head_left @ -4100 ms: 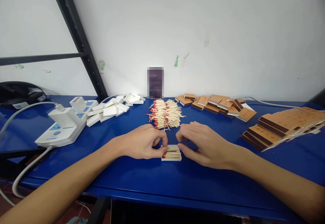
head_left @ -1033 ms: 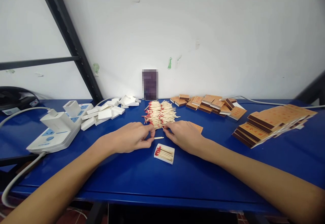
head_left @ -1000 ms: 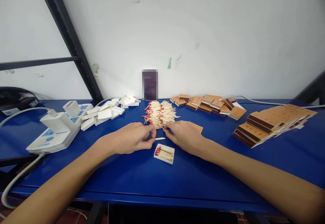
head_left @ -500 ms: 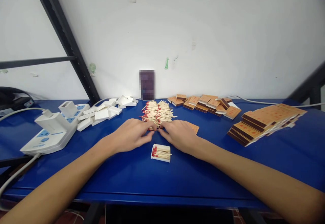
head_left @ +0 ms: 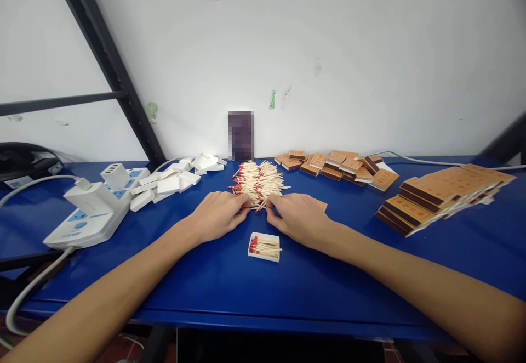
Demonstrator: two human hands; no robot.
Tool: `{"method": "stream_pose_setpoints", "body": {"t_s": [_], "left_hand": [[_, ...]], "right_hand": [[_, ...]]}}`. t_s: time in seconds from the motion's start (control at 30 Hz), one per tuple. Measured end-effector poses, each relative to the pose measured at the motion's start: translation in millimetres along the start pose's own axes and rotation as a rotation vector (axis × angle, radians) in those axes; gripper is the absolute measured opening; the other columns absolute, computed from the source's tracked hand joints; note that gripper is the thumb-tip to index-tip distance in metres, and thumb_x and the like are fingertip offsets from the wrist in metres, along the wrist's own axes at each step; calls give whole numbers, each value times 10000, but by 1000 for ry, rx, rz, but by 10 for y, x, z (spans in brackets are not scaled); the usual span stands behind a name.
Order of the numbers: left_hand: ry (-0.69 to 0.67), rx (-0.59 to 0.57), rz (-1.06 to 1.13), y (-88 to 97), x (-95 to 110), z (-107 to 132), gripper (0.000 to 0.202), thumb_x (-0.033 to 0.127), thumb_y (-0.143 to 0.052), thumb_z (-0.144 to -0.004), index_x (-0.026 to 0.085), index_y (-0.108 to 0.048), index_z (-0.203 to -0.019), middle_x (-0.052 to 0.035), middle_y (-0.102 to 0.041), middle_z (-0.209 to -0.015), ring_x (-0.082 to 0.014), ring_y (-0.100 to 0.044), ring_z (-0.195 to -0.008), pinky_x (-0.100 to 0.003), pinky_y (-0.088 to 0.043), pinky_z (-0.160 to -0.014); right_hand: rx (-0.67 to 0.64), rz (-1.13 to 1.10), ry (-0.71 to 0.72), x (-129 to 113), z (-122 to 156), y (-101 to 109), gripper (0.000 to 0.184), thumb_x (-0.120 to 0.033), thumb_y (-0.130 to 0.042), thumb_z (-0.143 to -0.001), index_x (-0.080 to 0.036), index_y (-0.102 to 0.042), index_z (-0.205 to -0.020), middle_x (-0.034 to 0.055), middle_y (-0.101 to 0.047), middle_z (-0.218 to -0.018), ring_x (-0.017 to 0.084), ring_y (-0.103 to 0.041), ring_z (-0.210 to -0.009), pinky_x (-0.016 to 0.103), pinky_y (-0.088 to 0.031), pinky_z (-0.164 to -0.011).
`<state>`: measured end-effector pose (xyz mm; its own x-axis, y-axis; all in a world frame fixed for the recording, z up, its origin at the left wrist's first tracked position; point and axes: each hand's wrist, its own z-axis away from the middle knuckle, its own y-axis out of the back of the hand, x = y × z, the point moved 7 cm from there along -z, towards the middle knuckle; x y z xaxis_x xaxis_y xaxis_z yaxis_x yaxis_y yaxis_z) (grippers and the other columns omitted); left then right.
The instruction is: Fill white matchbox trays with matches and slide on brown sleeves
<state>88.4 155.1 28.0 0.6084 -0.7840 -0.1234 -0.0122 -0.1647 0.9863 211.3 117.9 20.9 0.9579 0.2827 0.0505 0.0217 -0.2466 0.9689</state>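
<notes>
A heap of loose red-tipped matches (head_left: 263, 179) lies in front of me on the blue table. My left hand (head_left: 219, 215) is at its near left edge, thumb and fingers closed on matches at the head ends. Across from it my right hand (head_left: 298, 217) reaches the near right edge, fingers curled in; what they grip is hidden. A small gap with a few stray matches separates the fingertips. Closer to me sits a white matchbox tray (head_left: 264, 260) with matches inside, one sticking out past its right side. Partly behind my right hand lies an orange matchbox sleeve (head_left: 321, 204).
White trays (head_left: 166, 186) are piled at the left, beside a white power strip (head_left: 92, 223) with chargers. Orange matchbox sleeves (head_left: 335, 160) lie at the back right, and a stacked row of sleeves (head_left: 435, 196) stands farther right. A blurred dark rectangle (head_left: 241, 135) leans on the wall.
My hands have drawn slightly apart at the near edge of the match heap, and the gap between the fingertips is wider. The whole view has shifted a little.
</notes>
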Motion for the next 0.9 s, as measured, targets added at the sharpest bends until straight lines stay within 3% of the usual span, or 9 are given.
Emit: {"method": "stream_pose_setpoints", "body": {"t_s": [0.17,0.3,0.57,0.73,0.9], "left_hand": [[29,-13,-24,-5,-20,7,177,307,-412,-970,198,-550,-979,-19,-660,-739,-210,-622,-663,-289,-281,-545],[25,48,52,37,-48,26,135,279,-426,-952,205,-538,-969,12,-621,-686,-177,-585,-616,-284,-285,-548],[-73,174,241,244,8,83,174,272,-401,-950,177,-528,-879,58,-498,-586,-112,-413,-536,-304,-345,-724],[-186,-29,548,196,183,145,77,232,-504,-892,187,-549,-850,93,-429,-515,-77,-382,-460,-217,-310,-526],[-221,-142,647,175,303,204,11,176,-582,-800,177,-591,-794,88,-458,-524,-61,-431,-458,-191,-328,-501]], "right_hand": [[-6,12,58,-53,96,75,209,-279,-411,-944,-179,-593,-969,44,-703,-750,199,-628,-646,308,-206,-535],[-40,71,41,-37,118,104,227,-283,-379,-969,-171,-574,-1000,45,-693,-724,199,-619,-616,320,-156,-519],[-123,8,56,57,123,101,222,-305,-362,-1003,-178,-544,-998,52,-693,-776,185,-623,-665,297,-222,-545],[-135,-102,46,74,149,96,213,-302,-351,-1008,-193,-530,-971,19,-648,-710,166,-583,-623,280,-245,-556],[-61,-174,80,90,151,143,210,-299,-358,-1003,-194,-533,-957,10,-627,-719,161,-553,-626,279,-252,-560]]}}
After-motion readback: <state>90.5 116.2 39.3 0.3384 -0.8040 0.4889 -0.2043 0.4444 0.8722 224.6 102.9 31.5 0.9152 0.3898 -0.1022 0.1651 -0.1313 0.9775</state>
